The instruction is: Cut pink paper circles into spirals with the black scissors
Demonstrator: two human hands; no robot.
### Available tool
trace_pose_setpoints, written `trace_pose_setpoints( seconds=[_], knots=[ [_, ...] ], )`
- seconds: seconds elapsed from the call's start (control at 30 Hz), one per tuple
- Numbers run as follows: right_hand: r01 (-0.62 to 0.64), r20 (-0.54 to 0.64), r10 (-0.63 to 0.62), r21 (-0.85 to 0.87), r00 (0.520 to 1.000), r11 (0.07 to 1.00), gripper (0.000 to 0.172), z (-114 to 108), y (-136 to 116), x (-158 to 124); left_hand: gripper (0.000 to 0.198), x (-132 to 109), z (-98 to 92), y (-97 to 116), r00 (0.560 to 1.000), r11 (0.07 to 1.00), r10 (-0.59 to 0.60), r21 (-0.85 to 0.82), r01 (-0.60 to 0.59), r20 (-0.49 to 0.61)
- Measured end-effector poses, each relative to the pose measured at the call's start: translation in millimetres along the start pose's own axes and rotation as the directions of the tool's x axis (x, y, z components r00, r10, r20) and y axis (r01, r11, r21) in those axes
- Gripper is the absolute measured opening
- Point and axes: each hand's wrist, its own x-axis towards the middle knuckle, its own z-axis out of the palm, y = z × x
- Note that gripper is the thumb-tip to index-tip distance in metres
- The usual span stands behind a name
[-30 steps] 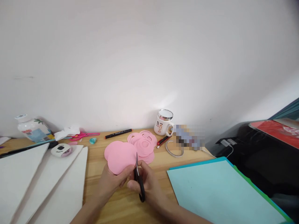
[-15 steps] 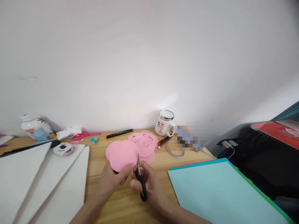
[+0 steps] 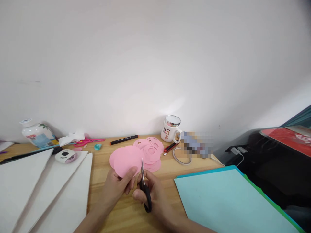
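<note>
My left hand [image 3: 120,182] grips a pink paper cutout [image 3: 127,160] with rounded lobes, thumb on top and fingers underneath. In my right hand [image 3: 152,191] is a pair of scissors [image 3: 146,194] with black handles. The blades point up and away from me, at the right edge of the held paper; whether they touch it I cannot tell. Behind the paper, on the wooden table, lies a loose pile of pink paper pieces [image 3: 154,152], some with round holes cut in them.
White boards [image 3: 73,194] lie at left, a white rounded gadget [image 3: 66,156] on them. Further back are a bottle [image 3: 39,133], pink scissors [image 3: 89,141], a black marker [image 3: 124,139] and a mug [image 3: 171,129]. Light blue sheets [image 3: 225,197] lie at right, beside a black surface [image 3: 267,165].
My right hand and the scissors have shifted slightly left and toward me. My left thumb now lies further up on the pink paper.
</note>
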Motion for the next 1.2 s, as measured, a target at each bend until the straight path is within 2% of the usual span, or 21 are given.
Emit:
trace_pose_setpoints(
  seconds=[0.1, 0.27, 0.43, 0.6, 0.97, 1.2],
  knots=[
    [0.033, 0.015, -0.033, 0.024, 0.999, 0.999, 0.038, 2.8, -0.3, 1.2, 0.044, -2.2, 2.8, 4.8, 0.999, 0.998, -0.049, -0.042, 0.048, -0.021],
    [0.072, 0.025, -0.074, 0.067, 0.997, 0.995, 0.041, 3.7, -4.1, 3.6, 0.044, -5.6, 4.4, 8.0, 0.998, 0.998, -0.044, -0.039, 0.043, -0.037],
    [0.045, -0.027, -0.044, 0.012, 0.999, 0.999, 0.042, -0.2, -1.7, 3.0, 0.043, -3.0, 2.7, 3.9, 0.998, 0.997, -0.054, -0.051, 0.053, -0.021],
    [0.028, -0.023, -0.029, -0.026, 0.999, 0.999, 0.037, -1.8, -1.7, 1.7, 0.042, -2.9, 1.5, 5.7, 0.997, 0.994, -0.073, -0.077, 0.071, -0.015],
    [-0.018, -0.022, 0.018, -0.002, 1.0, 1.0, 0.035, 0.9, -8.7, 1.3, 0.039, -1.3, 2.4, 1.1, 0.995, 0.994, -0.073, -0.086, 0.067, -0.063],
    [-0.01, -0.045, 0.008, -0.032, 0.999, 0.999, 0.033, 0.7, -5.5, 1.4, 0.043, -2.0, 1.4, 5.6, 0.999, 0.994, -0.043, -0.102, 0.041, -0.017]
  ],
)
